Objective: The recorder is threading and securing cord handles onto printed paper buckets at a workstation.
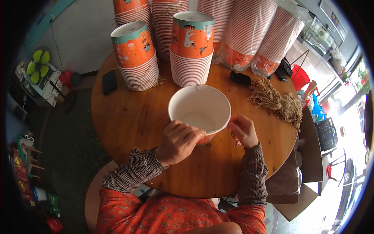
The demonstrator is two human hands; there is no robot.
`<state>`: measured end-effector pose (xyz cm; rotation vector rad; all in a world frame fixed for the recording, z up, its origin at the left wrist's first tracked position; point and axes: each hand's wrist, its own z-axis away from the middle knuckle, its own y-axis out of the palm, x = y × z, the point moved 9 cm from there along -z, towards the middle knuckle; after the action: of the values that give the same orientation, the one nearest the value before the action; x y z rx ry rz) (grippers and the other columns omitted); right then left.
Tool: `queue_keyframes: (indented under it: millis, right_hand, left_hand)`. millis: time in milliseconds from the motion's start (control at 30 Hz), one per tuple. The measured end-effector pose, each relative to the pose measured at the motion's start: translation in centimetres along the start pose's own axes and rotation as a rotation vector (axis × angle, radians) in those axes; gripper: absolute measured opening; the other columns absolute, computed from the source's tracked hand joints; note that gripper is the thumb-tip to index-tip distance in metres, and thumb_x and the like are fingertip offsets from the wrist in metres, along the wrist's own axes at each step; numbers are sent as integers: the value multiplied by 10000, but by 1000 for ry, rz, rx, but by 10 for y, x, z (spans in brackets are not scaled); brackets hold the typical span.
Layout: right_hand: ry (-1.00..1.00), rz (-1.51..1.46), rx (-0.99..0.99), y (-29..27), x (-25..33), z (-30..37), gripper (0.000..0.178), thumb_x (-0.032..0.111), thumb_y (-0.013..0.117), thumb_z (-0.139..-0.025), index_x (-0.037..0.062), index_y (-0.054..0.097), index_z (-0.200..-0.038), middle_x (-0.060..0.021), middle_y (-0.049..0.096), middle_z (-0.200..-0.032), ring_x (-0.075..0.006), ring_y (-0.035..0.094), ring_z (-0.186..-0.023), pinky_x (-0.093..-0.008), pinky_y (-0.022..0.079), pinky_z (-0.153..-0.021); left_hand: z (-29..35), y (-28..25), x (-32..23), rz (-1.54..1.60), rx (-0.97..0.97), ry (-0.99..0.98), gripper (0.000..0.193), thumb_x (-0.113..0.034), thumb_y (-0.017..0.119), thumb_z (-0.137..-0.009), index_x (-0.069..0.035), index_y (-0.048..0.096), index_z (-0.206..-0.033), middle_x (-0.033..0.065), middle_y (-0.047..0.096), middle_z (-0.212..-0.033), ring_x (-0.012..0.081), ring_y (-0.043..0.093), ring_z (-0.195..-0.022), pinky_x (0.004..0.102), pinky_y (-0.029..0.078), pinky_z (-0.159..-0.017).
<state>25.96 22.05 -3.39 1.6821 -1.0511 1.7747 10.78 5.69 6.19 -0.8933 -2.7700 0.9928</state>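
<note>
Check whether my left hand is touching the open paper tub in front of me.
Touching. The head view shows it plainly: the left hand grips the open paper tub at its near rim.

A white-lined orange paper bucket (199, 104) is being partly hidden by the left hand (179, 142). A plastic-wrapped bucket stack (249, 29) is being cropped above.

Got a tub (199, 103) mouth-up at a round table (222, 171), gripping the near rim with the left hand (179, 141) and curling the right hand (244, 131) in close by the right edge. Also got tub stacks (191, 68) crowded along the back, plus a phone (109, 82) off left and some twine (274, 99) off right.
</note>
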Motion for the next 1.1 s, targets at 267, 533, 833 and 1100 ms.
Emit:
queue_keyframes:
  millis: [267, 533, 833, 1100]
  right_hand:
    - [-198, -6, 332, 59, 31, 14, 171, 0, 601, -881, -24, 654, -1042, -104, 641, -1007, -134, 621, -866, -249, 502, -718]
    - [-104, 10, 236, 53, 12, 7, 171, 55, 625, -878, -20, 662, -1027, -93, 666, -949, -145, 638, -848, -261, 506, -739]
    - [-153, 102, 280, 62, 10, 5, 172, 87, 632, -878, -9, 666, -1017, -112, 680, -947, -175, 654, -846, -288, 519, -761]
    - [-196, 186, 281, 60, 14, 3, 187, 100, 599, -906, -32, 651, -1027, -98, 674, -927, -155, 654, -833, -282, 532, -739]
  left_hand:
    - [-4, -47, 49, -19, -198, -197, 152, -36, 721, -773, -70, 621, -881, 39, 646, -825, 226, 613, -740, 361, 459, -744]
    - [-12, -146, 197, 527, -721, -602, 175, -127, 648, -895, 6, 643, -1009, 45, 639, -952, 153, 618, -832, 270, 514, -787]
    - [39, -138, 384, 1031, -876, -1083, 182, -165, 643, -907, -53, 614, -1048, 47, 624, -975, 147, 609, -884, 355, 574, -825]
    - [99, -86, 395, 978, -786, -1300, 228, -328, 706, -864, -146, 578, -816, -54, 504, -706, 77, 502, -628, 253, 505, -621]
